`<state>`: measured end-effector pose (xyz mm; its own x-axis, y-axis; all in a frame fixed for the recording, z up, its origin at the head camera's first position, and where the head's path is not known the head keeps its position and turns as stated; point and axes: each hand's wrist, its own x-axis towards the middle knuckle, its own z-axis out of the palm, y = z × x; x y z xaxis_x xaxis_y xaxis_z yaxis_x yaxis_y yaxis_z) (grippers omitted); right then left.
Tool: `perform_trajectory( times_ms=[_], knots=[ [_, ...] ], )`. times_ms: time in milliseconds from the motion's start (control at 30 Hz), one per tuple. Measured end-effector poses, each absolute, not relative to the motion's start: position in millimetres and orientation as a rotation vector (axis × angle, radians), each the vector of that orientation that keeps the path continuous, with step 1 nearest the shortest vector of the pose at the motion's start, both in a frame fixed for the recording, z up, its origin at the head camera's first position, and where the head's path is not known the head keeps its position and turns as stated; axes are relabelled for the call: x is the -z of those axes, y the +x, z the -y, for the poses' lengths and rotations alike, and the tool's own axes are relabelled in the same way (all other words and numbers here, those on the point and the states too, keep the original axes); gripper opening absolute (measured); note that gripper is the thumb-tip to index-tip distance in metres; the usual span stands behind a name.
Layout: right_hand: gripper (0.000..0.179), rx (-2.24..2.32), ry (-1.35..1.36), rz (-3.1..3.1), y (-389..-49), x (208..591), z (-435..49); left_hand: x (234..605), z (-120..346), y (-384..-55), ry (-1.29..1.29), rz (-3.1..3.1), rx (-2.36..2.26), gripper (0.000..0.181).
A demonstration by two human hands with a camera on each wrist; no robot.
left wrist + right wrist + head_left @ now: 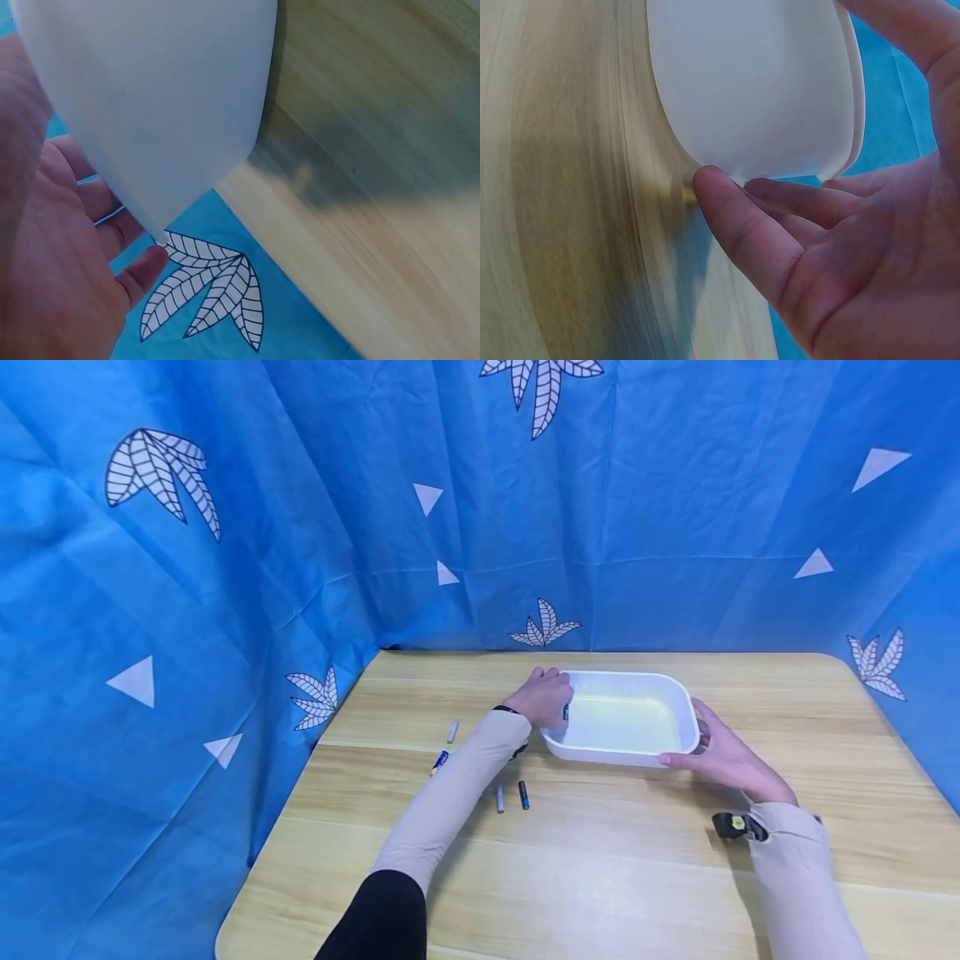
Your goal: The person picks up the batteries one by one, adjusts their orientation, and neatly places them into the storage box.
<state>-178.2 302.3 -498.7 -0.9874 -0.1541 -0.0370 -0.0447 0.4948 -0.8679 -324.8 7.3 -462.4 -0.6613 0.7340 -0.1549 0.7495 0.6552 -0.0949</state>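
Observation:
A white rectangular plastic tray [600, 757] with rounded corners is between the two hands, its inside facing up in the head view. The left hand [546, 697] grips its left end, fingers curled over the rim; a small dark spot shows by the fingertips. In the left wrist view the fingers of this hand [97, 217] pass behind the white wall [150, 97], which hides some fingertips. At the opposite end the right hand [723, 756] holds the tray, thumb along the near side and fingers round the end. The right wrist view has this hand [840, 247] against the tray's end wall [757, 97].
Several small batteries lie left of the tray: a pale one [453, 732], a blue one [439, 762], a grey one [500, 798] and a black one [523, 795]. The left forearm crosses close over them. A blue patterned curtain [480, 527] hangs behind the wooden table [600, 877].

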Motion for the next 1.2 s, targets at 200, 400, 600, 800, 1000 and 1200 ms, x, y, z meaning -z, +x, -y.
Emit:
perform_trajectory(
  times_ms=[200,400,600,800,1000,1200],
  knots=[
    [0.124,1.515,-0.177,-2.615,-179.2,499.6,-303.1,468.9,-11.3,-326.1,1.227,-2.766,0.330,0.021],
    [0.124,1.523,-0.181,-2.612,-182.8,501.7,-306.0,468.8,-13.7,-325.6,1.200,-2.762,0.357,0.020],
    [0.122,1.536,-0.202,-2.604,-187.0,504.0,-308.0,470.8,-16.1,-326.9,1.166,-2.753,0.386,0.021],
    [0.122,1.543,-0.213,-2.602,-188.9,503.5,-309.0,471.8,-18.7,-325.4,1.137,-2.760,0.412,0.024],
    [0.122,1.528,-0.201,-2.615,-188.0,502.3,-308.5,469.8,-19.2,-322.2,1.117,-2.751,0.413,0.023],
    [0.122,1.528,-0.201,-2.613,-187.2,501.4,-307.7,467.2,-19.6,-320.1,1.112,-2.746,0.421,0.019]
  ],
)
